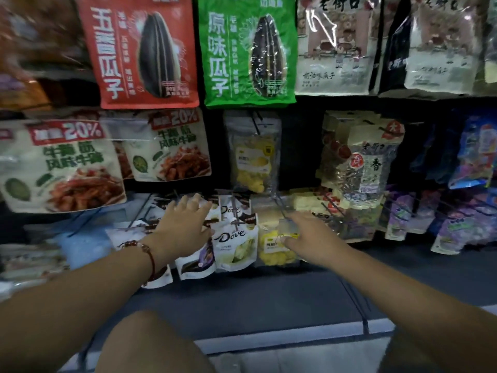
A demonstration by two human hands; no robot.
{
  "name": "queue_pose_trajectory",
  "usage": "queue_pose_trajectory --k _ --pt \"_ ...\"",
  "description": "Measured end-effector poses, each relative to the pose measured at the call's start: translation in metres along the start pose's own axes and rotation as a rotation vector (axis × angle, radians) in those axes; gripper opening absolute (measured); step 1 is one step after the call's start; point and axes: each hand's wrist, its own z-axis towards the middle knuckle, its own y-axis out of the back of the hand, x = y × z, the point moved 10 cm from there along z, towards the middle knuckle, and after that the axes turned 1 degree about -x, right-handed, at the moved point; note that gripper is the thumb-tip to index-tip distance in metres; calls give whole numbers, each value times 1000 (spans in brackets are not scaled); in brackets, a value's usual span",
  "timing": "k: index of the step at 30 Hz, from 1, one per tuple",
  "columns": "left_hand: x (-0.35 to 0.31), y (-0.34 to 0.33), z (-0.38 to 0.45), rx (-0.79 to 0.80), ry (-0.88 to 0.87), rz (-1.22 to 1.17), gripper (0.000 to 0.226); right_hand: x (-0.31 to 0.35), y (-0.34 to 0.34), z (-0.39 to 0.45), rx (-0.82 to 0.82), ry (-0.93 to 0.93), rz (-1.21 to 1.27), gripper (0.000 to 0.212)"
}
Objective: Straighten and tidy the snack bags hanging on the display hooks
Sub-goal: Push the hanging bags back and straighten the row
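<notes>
"Dove" marks the white pouch [234, 244]; "20%" tops the jerky bag [60, 164].

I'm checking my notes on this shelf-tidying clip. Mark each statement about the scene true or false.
1. The left hand lies open on the bags left of the Dove bag. True.
2. The right hand touches the green seed bag. False: it pinches the top of a low yellow snack bag.
3. A bracelet is on the left wrist. True.
4. The red seed bag hangs right of the green one. False: left.
</notes>
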Motion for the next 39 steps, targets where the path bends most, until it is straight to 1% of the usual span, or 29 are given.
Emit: queue_pose_trajectory --k 4,8,11,14,20,24,32,39 --pt "19 -26 -28 37 80 13 74 31 -37 13 43 134 8 63" --pt "26 -43 -51 86 156 20 76 49 -65 30 98 192 -3 73" --pt "23 -46 -54 103 183 54 75 50 -75 44 104 177 -25 79" --pt "18 -48 -43 106 191 31 74 45 -79 60 93 136 -44 81" --pt "-1 -54 -16 16 108 45 74 39 -95 90 115 86 -115 84" --pt "-5 -61 -10 14 98 30 70 42 -103 101 121 82 -163 82" --pt "8 -57 -16 0 100 29 75 44 -93 89 111 104 -144 86" --pt "2 -18 -8 -66 68 -2 73 52 -53 70 61 139 -154 86"
